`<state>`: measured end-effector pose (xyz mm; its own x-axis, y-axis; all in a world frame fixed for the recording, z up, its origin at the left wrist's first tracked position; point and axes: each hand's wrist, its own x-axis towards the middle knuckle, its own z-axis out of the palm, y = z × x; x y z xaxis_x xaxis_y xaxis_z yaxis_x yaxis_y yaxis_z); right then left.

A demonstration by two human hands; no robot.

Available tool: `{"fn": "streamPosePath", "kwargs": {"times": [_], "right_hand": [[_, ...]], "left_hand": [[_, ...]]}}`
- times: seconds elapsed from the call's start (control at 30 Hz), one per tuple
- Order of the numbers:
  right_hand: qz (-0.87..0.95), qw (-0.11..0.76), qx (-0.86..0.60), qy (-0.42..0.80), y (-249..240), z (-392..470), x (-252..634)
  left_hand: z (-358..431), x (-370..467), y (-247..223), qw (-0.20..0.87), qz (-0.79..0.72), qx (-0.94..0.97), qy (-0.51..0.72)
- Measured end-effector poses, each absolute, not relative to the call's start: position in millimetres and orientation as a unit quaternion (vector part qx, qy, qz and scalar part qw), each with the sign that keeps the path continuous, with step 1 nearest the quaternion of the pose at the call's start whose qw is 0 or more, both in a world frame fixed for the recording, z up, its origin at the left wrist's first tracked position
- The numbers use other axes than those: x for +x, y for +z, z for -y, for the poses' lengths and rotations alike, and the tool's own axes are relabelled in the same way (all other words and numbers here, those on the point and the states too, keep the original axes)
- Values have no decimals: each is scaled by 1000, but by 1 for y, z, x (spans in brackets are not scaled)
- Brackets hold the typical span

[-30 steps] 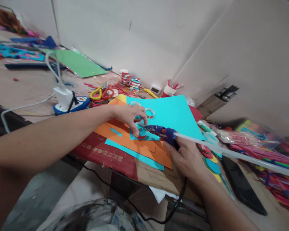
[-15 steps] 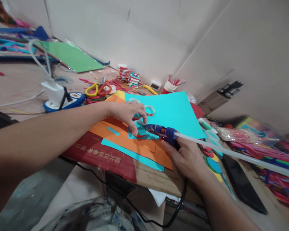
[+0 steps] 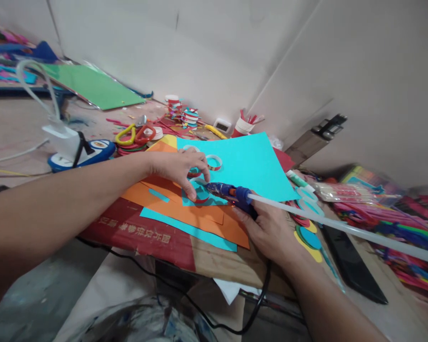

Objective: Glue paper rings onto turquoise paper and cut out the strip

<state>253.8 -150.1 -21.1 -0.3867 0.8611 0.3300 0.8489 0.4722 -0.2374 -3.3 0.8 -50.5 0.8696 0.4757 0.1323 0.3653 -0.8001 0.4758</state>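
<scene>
With thumb and fingers, my left hand (image 3: 176,168) grips a small paper ring (image 3: 201,201), red at its lower edge, on a turquoise sheet (image 3: 251,164). My right hand (image 3: 271,230) is wrapped around a blue hot glue gun (image 3: 243,195). The gun's nozzle is at the ring's right side, close to my left fingertips; whether it touches is unclear. A long white glue stick (image 3: 306,216) juts from the gun's back. Another paper ring (image 3: 214,163) stands just behind my left hand, and more rings are partly hidden by the fingers. Orange paper (image 3: 214,216) lies beneath the turquoise sheet.
Scissors (image 3: 125,135), a blue power strip with a white plug (image 3: 62,142) and a green sheet (image 3: 98,90) are at left. A cup (image 3: 243,127) stands at the back. At right lie paper discs (image 3: 310,237) and a black phone-like slab (image 3: 355,268). A black cord (image 3: 196,304) hangs in front.
The whole view has shifted slightly, so everything appears a little further left. Both hands, the ring and the glue gun keep almost the same positions relative to each other.
</scene>
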Motion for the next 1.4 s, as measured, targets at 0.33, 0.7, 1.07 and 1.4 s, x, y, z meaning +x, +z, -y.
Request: {"fn": "streamPosePath", "kwargs": {"times": [0.33,0.7,1.07,1.4], "right_hand": [[832,208,-514,9,-24,151,256],[831,201,-518,15,-27,151,257],[830,216,-514,5,-23,150,255],[843,182,-506,-13,-7,148,242]], "left_hand": [[-2,-3,-52,224,-223,940,129],[-2,-2,-51,219,-220,942,123],[1,-1,-48,220,-235,939,119],[3,1,-46,214,-258,937,94]]}}
